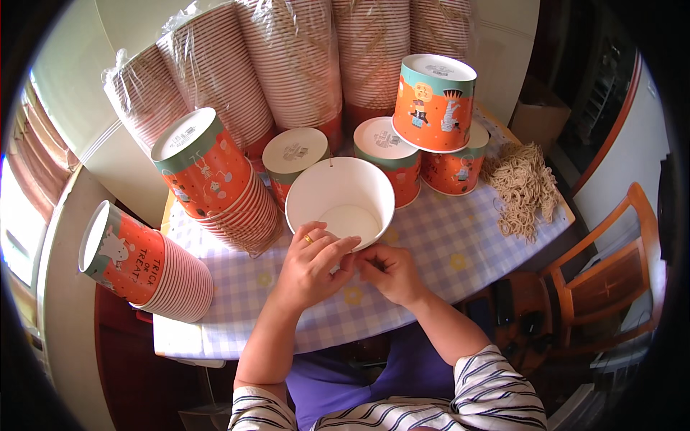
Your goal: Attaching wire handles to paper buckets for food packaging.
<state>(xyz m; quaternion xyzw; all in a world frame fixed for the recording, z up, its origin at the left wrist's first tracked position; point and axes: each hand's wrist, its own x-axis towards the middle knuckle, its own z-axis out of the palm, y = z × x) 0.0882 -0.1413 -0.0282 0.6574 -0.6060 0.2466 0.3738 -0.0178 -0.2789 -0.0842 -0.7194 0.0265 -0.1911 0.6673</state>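
Observation:
A paper bucket (338,188), white inside and tipped with its mouth toward me, lies on the checked tablecloth (431,251). My left hand (310,262), with a ring on one finger, grips its near rim. My right hand (388,271) pinches at the same rim just beside the left fingers. A small hole shows at the bucket's far rim. What the right fingertips hold is hidden.
Orange printed buckets stand upside down behind (434,100), in nested stacks at the left (212,176) and lower left (144,266). Plastic-wrapped stacks (287,65) lean at the back. A heap of beige strings (526,187) lies right. A wooden chair (611,273) stands right.

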